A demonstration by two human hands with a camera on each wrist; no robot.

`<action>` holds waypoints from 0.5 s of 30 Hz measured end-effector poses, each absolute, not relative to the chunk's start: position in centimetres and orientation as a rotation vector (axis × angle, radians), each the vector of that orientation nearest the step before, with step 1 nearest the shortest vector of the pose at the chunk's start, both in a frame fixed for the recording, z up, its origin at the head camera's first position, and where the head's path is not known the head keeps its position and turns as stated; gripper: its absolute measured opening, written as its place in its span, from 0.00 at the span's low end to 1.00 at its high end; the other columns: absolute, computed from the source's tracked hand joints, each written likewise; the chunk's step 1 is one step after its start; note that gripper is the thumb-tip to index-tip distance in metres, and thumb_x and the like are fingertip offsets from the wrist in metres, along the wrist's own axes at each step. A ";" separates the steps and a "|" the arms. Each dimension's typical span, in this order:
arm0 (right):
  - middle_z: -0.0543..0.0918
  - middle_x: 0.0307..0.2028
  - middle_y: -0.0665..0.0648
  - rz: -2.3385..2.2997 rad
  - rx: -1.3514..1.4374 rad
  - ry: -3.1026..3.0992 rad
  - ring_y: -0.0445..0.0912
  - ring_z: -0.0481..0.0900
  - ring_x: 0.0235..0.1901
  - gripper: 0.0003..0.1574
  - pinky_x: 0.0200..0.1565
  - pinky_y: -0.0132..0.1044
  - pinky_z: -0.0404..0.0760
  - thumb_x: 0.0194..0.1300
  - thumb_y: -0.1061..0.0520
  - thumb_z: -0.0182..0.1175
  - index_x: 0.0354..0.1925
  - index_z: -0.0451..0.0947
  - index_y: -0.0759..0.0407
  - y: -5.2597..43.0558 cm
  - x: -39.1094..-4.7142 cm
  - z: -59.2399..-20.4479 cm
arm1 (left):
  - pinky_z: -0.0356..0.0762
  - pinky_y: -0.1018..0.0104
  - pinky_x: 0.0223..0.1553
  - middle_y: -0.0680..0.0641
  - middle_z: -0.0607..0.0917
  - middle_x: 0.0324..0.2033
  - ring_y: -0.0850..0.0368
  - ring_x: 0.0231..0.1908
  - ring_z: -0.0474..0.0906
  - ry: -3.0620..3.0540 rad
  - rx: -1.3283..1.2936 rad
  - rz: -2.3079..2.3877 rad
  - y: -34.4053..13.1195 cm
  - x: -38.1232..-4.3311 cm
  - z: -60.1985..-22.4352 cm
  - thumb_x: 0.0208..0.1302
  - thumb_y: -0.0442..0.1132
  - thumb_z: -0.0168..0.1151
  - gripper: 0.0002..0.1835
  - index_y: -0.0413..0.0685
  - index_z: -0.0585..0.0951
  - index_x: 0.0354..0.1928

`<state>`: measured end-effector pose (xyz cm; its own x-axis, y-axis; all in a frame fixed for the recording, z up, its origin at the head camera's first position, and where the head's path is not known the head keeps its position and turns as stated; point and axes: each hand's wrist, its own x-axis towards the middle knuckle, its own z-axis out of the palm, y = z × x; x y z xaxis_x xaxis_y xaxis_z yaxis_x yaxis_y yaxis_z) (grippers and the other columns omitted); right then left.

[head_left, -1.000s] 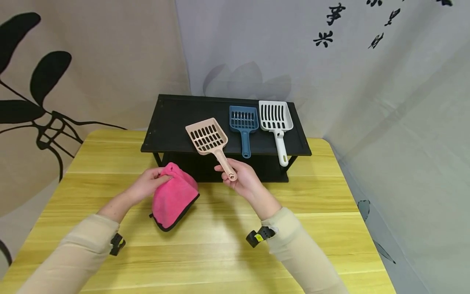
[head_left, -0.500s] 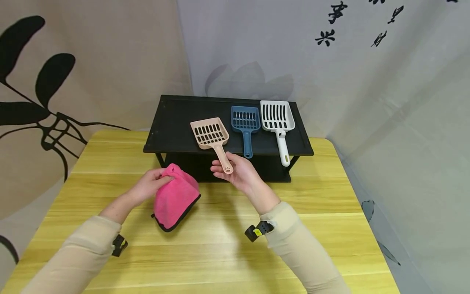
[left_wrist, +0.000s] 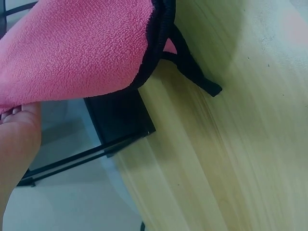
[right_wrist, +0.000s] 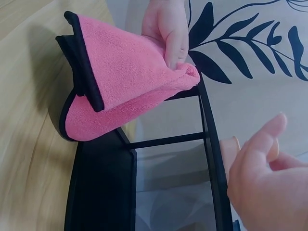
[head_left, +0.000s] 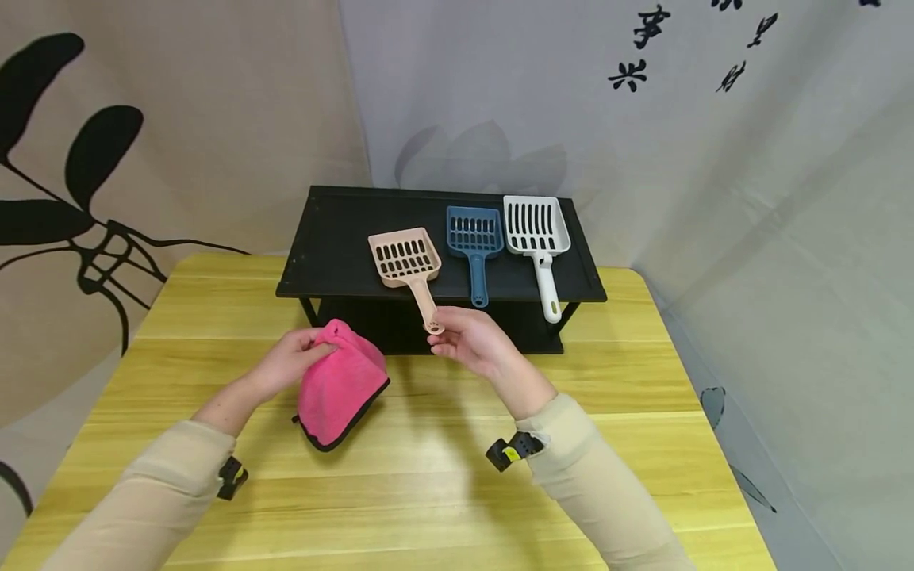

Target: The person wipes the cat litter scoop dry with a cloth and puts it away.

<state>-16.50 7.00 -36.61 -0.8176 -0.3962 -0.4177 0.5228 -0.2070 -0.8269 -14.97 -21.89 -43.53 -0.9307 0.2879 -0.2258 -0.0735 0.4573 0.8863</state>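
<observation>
In the head view, my left hand (head_left: pixel 293 363) pinches the top of a pink cloth (head_left: pixel 341 388) with black edging, which hangs folded over the table. Its fingers are partly hidden behind the cloth in the left wrist view. My right hand (head_left: pixel 474 342) has thumb and fingers at the handle end of a beige litter scoop (head_left: pixel 405 258), whose slotted head overlaps the front of the black shelf (head_left: pixel 343 230). In the right wrist view the hand mostly hides this scoop. A blue litter scoop (head_left: pixel 478 274) and a white litter scoop (head_left: pixel 544 281) lie beside it, handles toward me.
The black shelf has a lower tier and stands at the back of the wooden table (head_left: pixel 443 492). Printed cloth curtains (head_left: pixel 457 87) hang behind and along the sides. Both scoops on the right have handles jutting past the shelf's front edge.
The beige scoop has turned straighter, its handle end shifting left and up over the second. My right fingers have moved from under the handle to its end. The left hand and cloth stay nearly still.
</observation>
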 end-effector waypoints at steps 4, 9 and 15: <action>0.77 0.26 0.51 -2.069 0.186 1.479 0.40 0.77 0.24 0.14 0.30 0.27 0.78 0.70 0.64 0.45 0.52 0.67 0.69 6.3 -17.1 -36.5 | 0.74 0.70 0.30 0.51 0.77 0.28 0.66 0.26 0.72 2.373 0.177 1.471 -21.8 -14.9 -43.6 0.69 0.38 0.50 0.16 0.32 0.75 0.49; 0.78 0.27 0.51 -2.100 0.242 1.470 0.40 0.79 0.26 0.19 0.31 0.28 0.80 0.70 0.64 0.46 0.58 0.65 0.71 5.6 -17.7 -36.4 | 0.75 0.70 0.31 0.49 0.78 0.29 0.65 0.27 0.73 2.377 0.167 1.455 -21.9 -14.7 -43.5 0.69 0.39 0.50 0.16 0.33 0.75 0.51; 0.80 0.34 0.53 -2.180 0.267 1.416 0.42 0.82 0.32 0.23 0.40 0.32 0.82 0.71 0.64 0.46 0.62 0.64 0.71 5.0 -17.9 -36.3 | 0.75 0.69 0.31 0.47 0.77 0.31 0.64 0.28 0.72 2.382 0.161 1.436 -22.2 -14.4 -43.4 0.70 0.40 0.50 0.17 0.34 0.74 0.53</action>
<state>-17.91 5.00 -36.34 -0.8440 -0.3175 -0.4322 0.5240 -0.3165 -0.7907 -14.42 -22.22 -43.38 -0.9309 0.2756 -0.2399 -0.0836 0.4787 0.8740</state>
